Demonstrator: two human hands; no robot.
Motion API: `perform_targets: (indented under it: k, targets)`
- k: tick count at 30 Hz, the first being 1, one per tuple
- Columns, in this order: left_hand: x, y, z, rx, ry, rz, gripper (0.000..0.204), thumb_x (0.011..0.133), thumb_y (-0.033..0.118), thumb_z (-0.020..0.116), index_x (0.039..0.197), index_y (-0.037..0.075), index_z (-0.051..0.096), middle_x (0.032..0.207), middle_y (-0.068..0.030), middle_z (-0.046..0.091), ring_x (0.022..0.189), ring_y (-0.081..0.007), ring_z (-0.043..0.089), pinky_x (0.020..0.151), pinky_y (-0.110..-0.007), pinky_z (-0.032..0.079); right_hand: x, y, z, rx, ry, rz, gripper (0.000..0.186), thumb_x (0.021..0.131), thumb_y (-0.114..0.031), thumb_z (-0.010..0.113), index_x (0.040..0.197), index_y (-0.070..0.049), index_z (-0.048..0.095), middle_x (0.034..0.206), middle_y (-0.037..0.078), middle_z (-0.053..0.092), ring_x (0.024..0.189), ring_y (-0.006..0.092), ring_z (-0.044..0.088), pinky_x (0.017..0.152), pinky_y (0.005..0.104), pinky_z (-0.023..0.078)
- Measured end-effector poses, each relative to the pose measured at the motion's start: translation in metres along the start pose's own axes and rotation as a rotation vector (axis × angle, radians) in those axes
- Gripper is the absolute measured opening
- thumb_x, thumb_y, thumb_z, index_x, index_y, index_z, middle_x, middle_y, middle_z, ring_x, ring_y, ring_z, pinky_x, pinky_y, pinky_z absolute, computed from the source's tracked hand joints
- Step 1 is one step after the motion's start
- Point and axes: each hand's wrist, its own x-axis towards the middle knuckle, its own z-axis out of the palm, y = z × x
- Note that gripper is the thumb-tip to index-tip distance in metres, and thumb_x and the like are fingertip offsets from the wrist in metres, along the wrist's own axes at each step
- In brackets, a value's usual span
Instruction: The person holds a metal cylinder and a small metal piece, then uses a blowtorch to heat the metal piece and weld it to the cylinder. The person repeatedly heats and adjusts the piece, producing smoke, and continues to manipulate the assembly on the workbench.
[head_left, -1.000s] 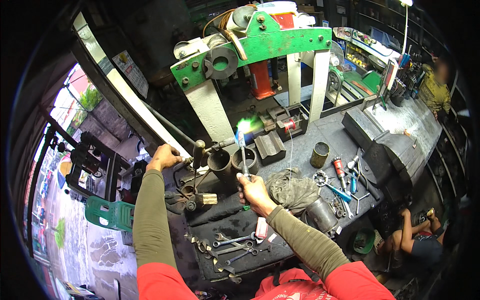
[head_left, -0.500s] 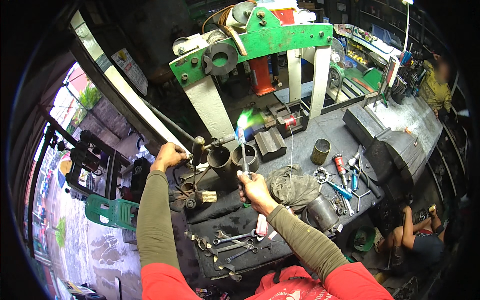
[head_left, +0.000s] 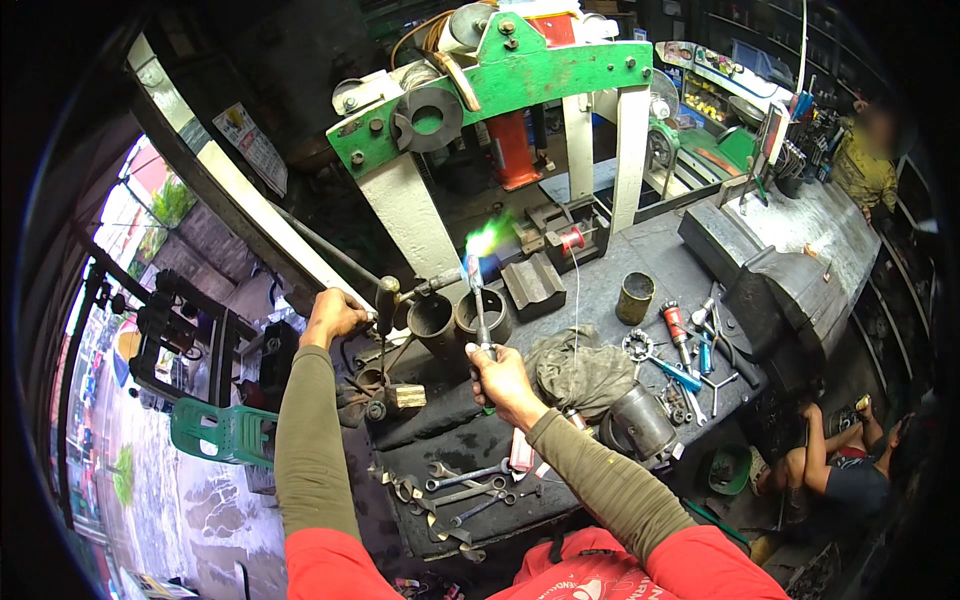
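My right hand (head_left: 507, 382) is closed around a slim metal rod-like tool (head_left: 483, 318) held upright. A bit of green shows below my fist. The tool's upper end is in a green and blue flame (head_left: 487, 240), beside a metal nozzle (head_left: 436, 281) coming from the left. My left hand (head_left: 336, 315) has its fingers curled together at fittings next to the nozzle's upright handle-like part (head_left: 387, 300); what they pinch is hidden. Two dark metal cylinders (head_left: 432, 318) stand under the nozzle and the tool.
A green and white press frame (head_left: 495, 85) rises behind the bench. Right of my right hand lie a grey rag (head_left: 575, 368), a V-shaped block (head_left: 533, 285), a red spool (head_left: 572, 240) and several hand tools (head_left: 690, 345). Wrenches (head_left: 465, 490) lie nearer. Two people are at right.
The view has shifted slightly. The flame now streams up and to the right from the tool's tip. Both hands keep nearly the same place and hold.
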Motion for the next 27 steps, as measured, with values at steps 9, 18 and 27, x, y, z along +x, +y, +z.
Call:
perform_targets:
  k: [9, 18, 27]
  targets:
    - [-0.001, -0.004, 0.002, -0.019, 0.029, 0.026, 0.019, 0.084, 0.013, 0.087, 0.093, -0.004, 0.082, 0.071, -0.0112, 0.074, 0.06, -0.0148, 0.067, 0.06, -0.034, 0.055, 0.006, -0.043, -0.064, -0.963, 0.321, -0.266, 0.045, 0.086, -0.037, 0.081, 0.108, 0.001, 0.072, 0.097, 0.023, 0.077, 0.094, 0.0374, 0.076, 0.085, 0.0479, 0.057]
    - [0.0, -0.002, 0.0, -0.012, 0.0, -0.025, 0.03, 0.085, 0.021, 0.088, 0.097, -0.006, 0.081, 0.08, -0.0168, 0.078, 0.069, -0.0193, 0.074, 0.068, -0.035, 0.059, 0.028, -0.112, -0.136, -1.33, 0.23, -0.315, 0.048, 0.078, -0.033, 0.081, 0.121, -0.013, 0.078, 0.103, 0.02, 0.079, 0.104, 0.0366, 0.075, 0.094, 0.0453, 0.057]
    - [-0.003, 0.001, -0.001, 0.058, 0.033, -0.111, 0.04, 0.084, 0.033, 0.089, 0.098, -0.003, 0.082, 0.098, -0.0241, 0.079, 0.092, -0.032, 0.079, 0.084, -0.042, 0.061, 0.044, -0.116, -0.163, -1.291, 0.204, -0.377, 0.039, 0.075, -0.026, 0.08, 0.106, -0.003, 0.076, 0.079, 0.013, 0.067, 0.078, 0.0234, 0.068, 0.079, 0.0392, 0.053]
